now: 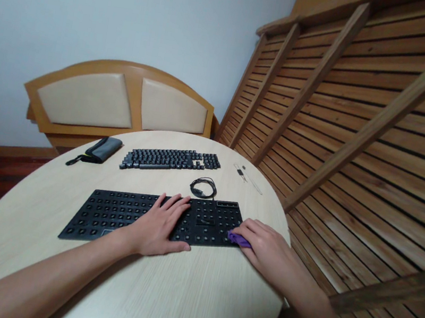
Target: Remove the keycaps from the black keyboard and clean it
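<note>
A black keyboard (119,209) with its keycaps off lies across the near part of the table, its bare switches showing. My left hand (161,226) rests flat over its middle with the fingers spread, the thumb reaching past the front edge. At the right end, my right hand (264,242) is closed on a purple cloth (239,239), which touches the keyboard near its right edge. Behind the keyboard sits its coiled black cable (203,187). Farther back, the loose keycaps (168,159) are laid out in keyboard order.
A dark grey pouch (104,150) lies at the table's back left. A keycap puller (241,173) and a thin pale tool (255,184) lie at the back right. The round table (173,303) stands beside a slatted wooden frame (346,126) and a padded headboard (136,101).
</note>
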### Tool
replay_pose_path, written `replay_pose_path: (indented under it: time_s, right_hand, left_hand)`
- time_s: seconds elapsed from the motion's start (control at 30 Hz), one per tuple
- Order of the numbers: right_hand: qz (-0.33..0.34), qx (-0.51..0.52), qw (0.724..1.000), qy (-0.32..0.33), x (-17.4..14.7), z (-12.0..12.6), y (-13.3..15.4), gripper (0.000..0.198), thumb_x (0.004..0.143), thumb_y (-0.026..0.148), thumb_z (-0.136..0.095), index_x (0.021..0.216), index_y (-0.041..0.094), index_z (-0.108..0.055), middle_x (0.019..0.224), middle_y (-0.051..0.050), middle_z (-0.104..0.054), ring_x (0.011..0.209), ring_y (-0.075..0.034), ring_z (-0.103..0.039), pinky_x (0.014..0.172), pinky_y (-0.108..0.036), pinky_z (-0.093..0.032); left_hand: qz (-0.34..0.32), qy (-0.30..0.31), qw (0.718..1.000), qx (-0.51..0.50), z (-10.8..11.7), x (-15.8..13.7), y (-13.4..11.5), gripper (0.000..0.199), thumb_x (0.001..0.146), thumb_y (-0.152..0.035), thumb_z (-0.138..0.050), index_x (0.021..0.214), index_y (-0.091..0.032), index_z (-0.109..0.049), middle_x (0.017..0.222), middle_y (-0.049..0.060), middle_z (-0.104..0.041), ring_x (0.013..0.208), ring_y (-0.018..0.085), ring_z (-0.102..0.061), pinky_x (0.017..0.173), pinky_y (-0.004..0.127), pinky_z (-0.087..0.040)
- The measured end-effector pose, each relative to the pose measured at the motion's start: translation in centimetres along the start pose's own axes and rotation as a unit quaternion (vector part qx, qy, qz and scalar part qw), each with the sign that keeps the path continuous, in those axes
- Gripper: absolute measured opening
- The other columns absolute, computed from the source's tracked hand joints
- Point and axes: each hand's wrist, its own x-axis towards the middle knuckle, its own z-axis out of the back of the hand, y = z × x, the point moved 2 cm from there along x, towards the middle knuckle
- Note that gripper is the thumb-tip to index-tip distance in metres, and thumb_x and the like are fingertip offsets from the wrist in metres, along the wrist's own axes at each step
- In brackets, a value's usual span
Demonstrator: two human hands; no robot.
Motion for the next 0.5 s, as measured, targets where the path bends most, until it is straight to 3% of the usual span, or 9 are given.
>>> replay_pose_path:
  time_s: [0.27, 0.5]
  right_hand:
    - [0.008, 0.002, 1.000, 0.029, 0.5, -1.1, -0.1, 0.024, 0.093, 0.007, -0.048, 0.101, 0.019, -0.068, 0.100, -0.009, -0.065, 0.095, -0.024, -0.062, 0.082, -0.035, -0.048]
    - [-0.044, -0.046, 0.997, 0.053, 1.7, 1.4, -0.2, 0.016, 0.089, 0.017, -0.050, 0.083, 0.018, -0.064, 0.085, -0.008, -0.067, 0.076, -0.022, -0.062, 0.069, -0.032, -0.042]
  left_hand:
    - [0.008, 0.005, 1.000, -0.001, 0.2, 0.1, -0.2, 0.094, 0.084, -0.083, -0.041, 0.148, -0.014, -0.034, 0.160, 0.020, -0.030, 0.148, 0.041, -0.026, 0.118, 0.065, -0.016]
    - [0.004, -0.001, 1.000, -0.007, 0.0, 0.0, 0.0, 0.093, 0.084, -0.083, -0.042, 0.148, -0.015, -0.034, 0.161, 0.019, -0.029, 0.148, 0.041, -0.025, 0.118, 0.065, -0.015]
